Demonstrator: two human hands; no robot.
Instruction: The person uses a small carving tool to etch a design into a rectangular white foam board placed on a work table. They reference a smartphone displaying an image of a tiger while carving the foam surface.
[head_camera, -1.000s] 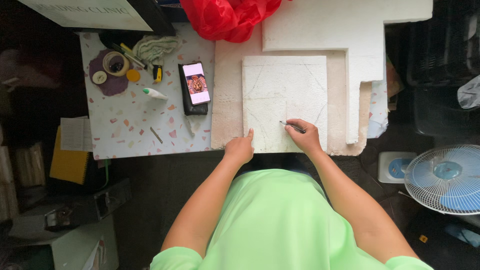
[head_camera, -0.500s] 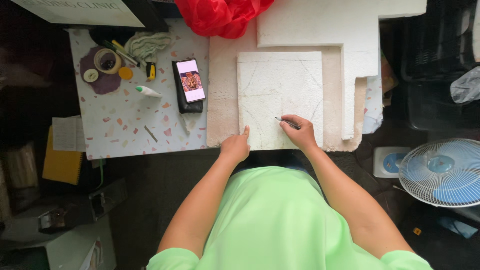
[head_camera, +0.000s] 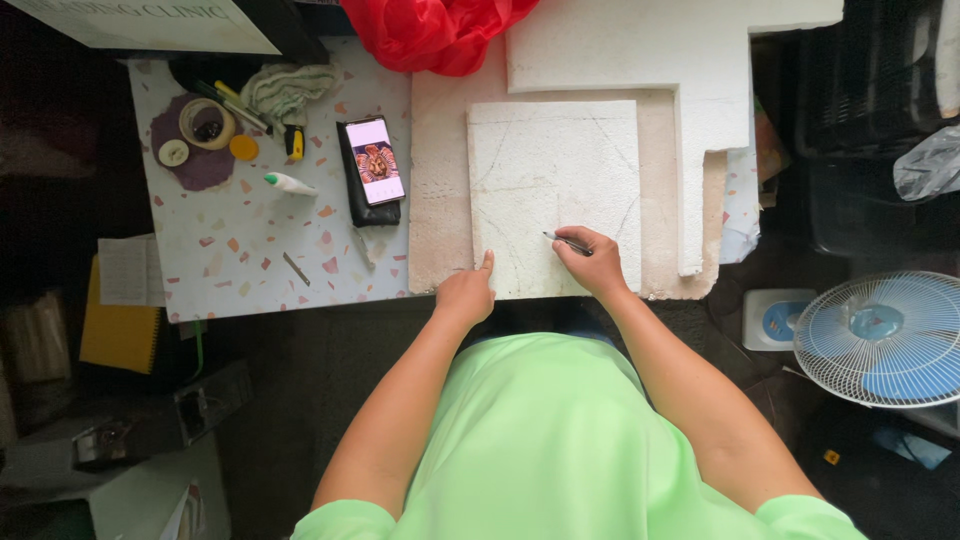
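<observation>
A square white foam sheet (head_camera: 550, 170) with faint drawn lines lies on a beige board (head_camera: 435, 200) on the table. My right hand (head_camera: 595, 262) grips a dark pen (head_camera: 566, 241) with its tip on the sheet's lower middle. My left hand (head_camera: 467, 292) rests at the sheet's lower left corner, thumb pointing up against its edge, fingers curled. A phone (head_camera: 374, 161) with a lit picture lies on a black case to the left of the board.
A large cut white foam slab (head_camera: 650, 50) and a red plastic bag (head_camera: 440, 30) lie at the back. Tape roll (head_camera: 206, 123), glue tube (head_camera: 290, 184), cloth (head_camera: 285, 88) and small tools sit on the speckled tabletop (head_camera: 230, 250). A fan (head_camera: 885, 335) stands right, a yellow folder (head_camera: 120, 325) left.
The view has shifted slightly. Both hands stay at the sheet's lower edge, the pen still on the sheet near the same spot.
</observation>
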